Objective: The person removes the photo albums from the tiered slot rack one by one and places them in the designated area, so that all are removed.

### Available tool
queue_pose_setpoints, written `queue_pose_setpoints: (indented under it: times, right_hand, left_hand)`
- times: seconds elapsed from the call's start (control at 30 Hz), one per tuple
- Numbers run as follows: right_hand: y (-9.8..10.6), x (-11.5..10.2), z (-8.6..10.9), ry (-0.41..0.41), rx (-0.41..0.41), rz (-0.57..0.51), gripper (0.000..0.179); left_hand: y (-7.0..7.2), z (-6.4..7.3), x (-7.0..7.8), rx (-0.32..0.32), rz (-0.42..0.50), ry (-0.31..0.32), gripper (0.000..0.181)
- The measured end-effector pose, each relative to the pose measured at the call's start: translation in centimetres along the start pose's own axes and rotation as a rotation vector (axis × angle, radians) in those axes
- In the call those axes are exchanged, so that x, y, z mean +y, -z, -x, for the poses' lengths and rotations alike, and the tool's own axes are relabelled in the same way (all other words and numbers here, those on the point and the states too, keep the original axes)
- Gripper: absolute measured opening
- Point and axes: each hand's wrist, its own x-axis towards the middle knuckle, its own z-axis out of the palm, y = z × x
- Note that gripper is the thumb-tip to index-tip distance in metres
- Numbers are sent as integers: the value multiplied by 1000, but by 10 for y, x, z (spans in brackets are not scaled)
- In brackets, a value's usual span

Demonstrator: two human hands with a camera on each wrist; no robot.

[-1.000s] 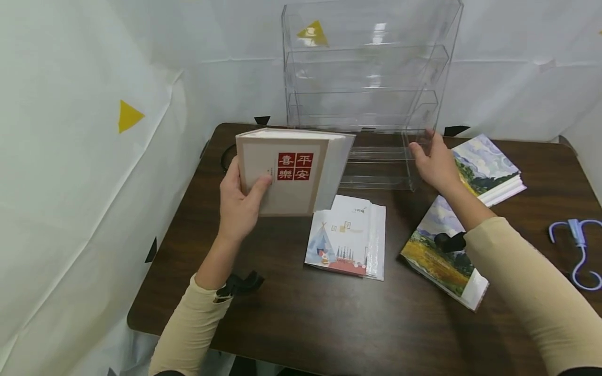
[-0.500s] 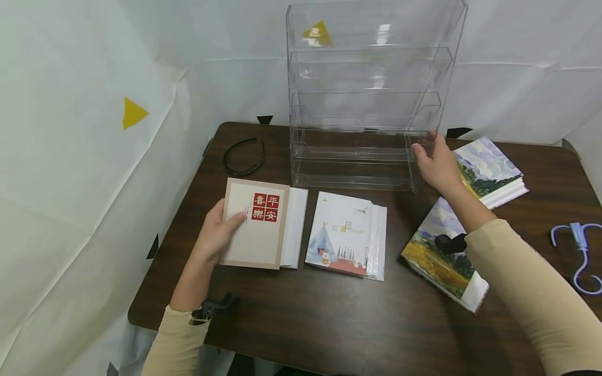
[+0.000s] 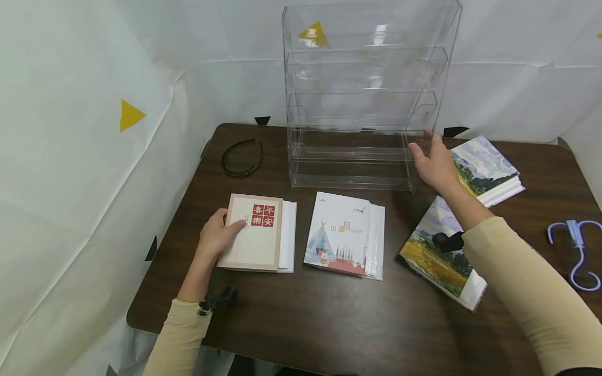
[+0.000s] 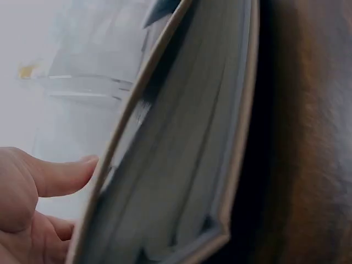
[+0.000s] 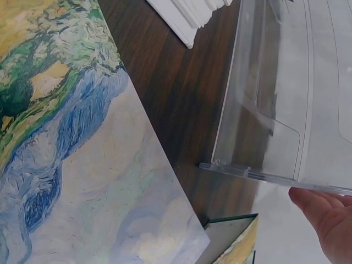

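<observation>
In the head view my left hand (image 3: 217, 235) holds a thick beige book (image 3: 258, 249) with red printed squares, thumb on its front cover. The book is close over the table on the left, a white flap or page jutting out at its right. In the left wrist view the book (image 4: 181, 137) shows its page edges between two stiff covers, the thumb pressed on one cover. My right hand (image 3: 437, 163) grips the lower right side of a clear tiered rack (image 3: 350, 181). The right wrist view shows the fingers (image 5: 316, 206) at the rack's edge.
A white book with a tent picture (image 3: 336, 235) lies at the middle of the dark table (image 3: 301, 324). Two landscape-painted books (image 3: 437, 248) lie under and beyond the right forearm. A black headband (image 3: 242, 169) rests back left, a lilac hook-shaped hanger (image 3: 580, 253) far right.
My left hand has brought the beige book down from in front of the rack to the left of the tent-picture book. The right hand has stayed on the rack.
</observation>
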Motion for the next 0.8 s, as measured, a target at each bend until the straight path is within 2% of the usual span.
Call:
queue_pose_setpoints:
  times: [0.17,0.33,0.5,0.67,0.8]
  right_hand:
    - [0,0,0,-7,-4,-1,71]
    - [-1,2,0,-13,1,1,72]
    - [0,2,-4,4,-3,-16,72]
    - [4,3,-2,24,-33,-45,74]
    - [9,3,5,43,-30,-50,75]
  left_hand:
    - [-3,1,-6,30,-49,13,57]
    - [-1,4,-6,87,-105,-45,65]
    - [10,9,3,160,-177,-88,66]
    - [24,14,20,273,-212,-185,62]
    - [27,18,37,314,-206,-310,60]
